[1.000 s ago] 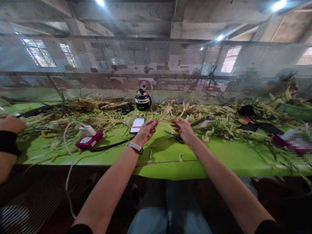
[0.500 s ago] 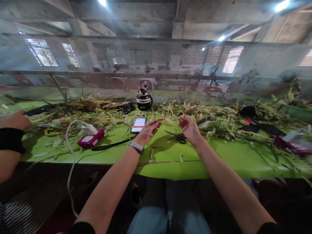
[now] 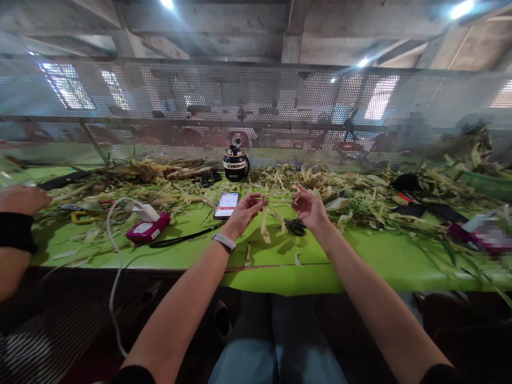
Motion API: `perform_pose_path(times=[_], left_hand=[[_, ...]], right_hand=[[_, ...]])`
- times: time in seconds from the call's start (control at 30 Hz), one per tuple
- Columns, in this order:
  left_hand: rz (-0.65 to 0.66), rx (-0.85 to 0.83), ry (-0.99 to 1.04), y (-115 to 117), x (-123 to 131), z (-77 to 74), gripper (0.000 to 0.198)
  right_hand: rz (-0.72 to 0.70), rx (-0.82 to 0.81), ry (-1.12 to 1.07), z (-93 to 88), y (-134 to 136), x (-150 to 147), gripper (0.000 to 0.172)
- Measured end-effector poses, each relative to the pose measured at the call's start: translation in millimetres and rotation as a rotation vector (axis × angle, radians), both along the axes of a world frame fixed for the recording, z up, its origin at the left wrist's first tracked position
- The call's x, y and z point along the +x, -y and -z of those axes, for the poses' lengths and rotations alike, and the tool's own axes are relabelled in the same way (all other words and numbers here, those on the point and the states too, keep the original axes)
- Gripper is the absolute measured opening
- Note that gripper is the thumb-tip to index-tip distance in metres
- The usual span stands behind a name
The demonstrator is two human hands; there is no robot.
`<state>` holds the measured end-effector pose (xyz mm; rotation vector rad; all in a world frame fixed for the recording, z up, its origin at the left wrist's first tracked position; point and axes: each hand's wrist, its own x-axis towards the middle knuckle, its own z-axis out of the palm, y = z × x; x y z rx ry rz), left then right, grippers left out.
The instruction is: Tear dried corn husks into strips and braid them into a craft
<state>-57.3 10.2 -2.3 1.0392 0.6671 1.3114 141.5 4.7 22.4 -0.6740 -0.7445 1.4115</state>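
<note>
My left hand (image 3: 243, 214) pinches pale strips of corn husk (image 3: 265, 232) above the green table. One strip hangs down below the fingertips, and thin pieces stretch across toward my right hand (image 3: 311, 210). The fingers of that hand are also pinched on the husk at its other end. Black-handled scissors (image 3: 296, 227) lie on the table just below and behind the right hand, their blades partly covered by the hanging strips. To the left of my left hand rests a phone (image 3: 226, 206) with a lit screen.
Husk scraps (image 3: 360, 192) litter the back of the table (image 3: 276, 280). A black jug (image 3: 236, 165) stands before a perforated screen. On the left are a purple power block (image 3: 149, 228) with a white cable, yellow-handled scissors (image 3: 81, 217) and another person's hand (image 3: 24, 199).
Husk strips now hang visibly between my hands, where only thin bits showed before. My fingers have shifted slightly. The other person's hand at the left has changed its pose.
</note>
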Motion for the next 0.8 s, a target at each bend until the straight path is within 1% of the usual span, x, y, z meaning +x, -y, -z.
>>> perform_pose_path(times=[0.17,0.27,0.37,0.47,0.6,0.67,0.8], left_hand=[[0.040,-0.001,0.023,1,1,-1.3,0.037],[0.081,0.009,0.022,2,2,-1.5,0.034],[0.094,0.035,0.018,1,3,0.0,0.031],[0.090,0.068,-0.007,1,4,1.4,0.030],[0.090,0.117,-0.068,2,5,1.8,0.032],[0.109,0.140,-0.102,3,6,2.3,0.033],[0.145,0.198,-0.170,2,8,4.2,0.034]], right_hand=[[-0.003,0.069,-0.019,-2.3,1,6,0.027],[0.001,0.123,0.005,-3.2,2,7,0.022],[-0.006,0.151,0.080,-1.9,2,5,0.017],[-0.057,0.161,0.164,1.1,3,1,0.016],[-0.097,0.216,0.270,3.8,7,-7,0.014],[-0.103,0.241,0.341,4.6,9,-10,0.018],[-0.093,0.250,0.508,7.9,10,-14,0.033]])
